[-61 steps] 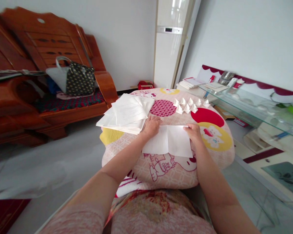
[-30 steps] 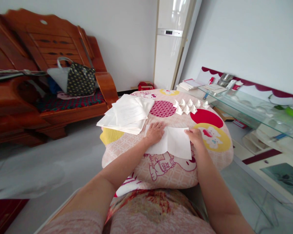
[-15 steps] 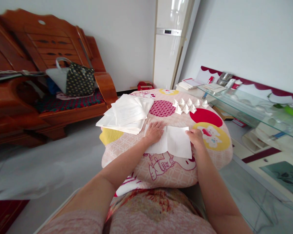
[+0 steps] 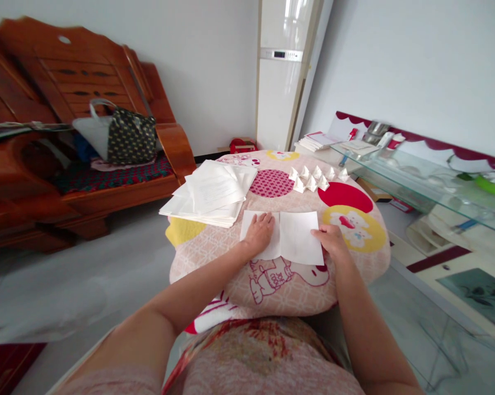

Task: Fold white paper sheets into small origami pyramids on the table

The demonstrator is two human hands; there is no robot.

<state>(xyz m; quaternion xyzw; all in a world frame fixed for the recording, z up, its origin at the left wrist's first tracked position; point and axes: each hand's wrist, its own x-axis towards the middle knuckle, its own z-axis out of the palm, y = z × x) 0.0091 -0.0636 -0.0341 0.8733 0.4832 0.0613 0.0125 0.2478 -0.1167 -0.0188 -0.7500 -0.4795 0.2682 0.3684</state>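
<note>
A white sheet of paper point(image 4: 299, 237) with a crease down its middle lies opened out on the cloth-covered table point(image 4: 214, 263). My left hand point(image 4: 260, 233) rests flat on its left half, fingers stretched out. At the right edge, my right hand point(image 4: 330, 239) pinches the paper between thumb and fingers. Beyond my left hand sits a loose stack of white papers point(image 4: 214, 192), some with faint print. Several small folded paper pieces point(image 4: 309, 180) with pointed tips stand in rows towards the far right of the table.
A glass-topped cabinet point(image 4: 428, 181) with papers and containers runs along the right. To the left is a wooden sofa point(image 4: 175, 148) holding a dark patterned bag point(image 4: 132, 136). A tall white cabinet-like appliance point(image 4: 278, 99) stands in the corner.
My left hand has slid slightly back towards me over the paper, showing more of its left half. My right hand has shifted a little down along the right edge, still gripping it.
</note>
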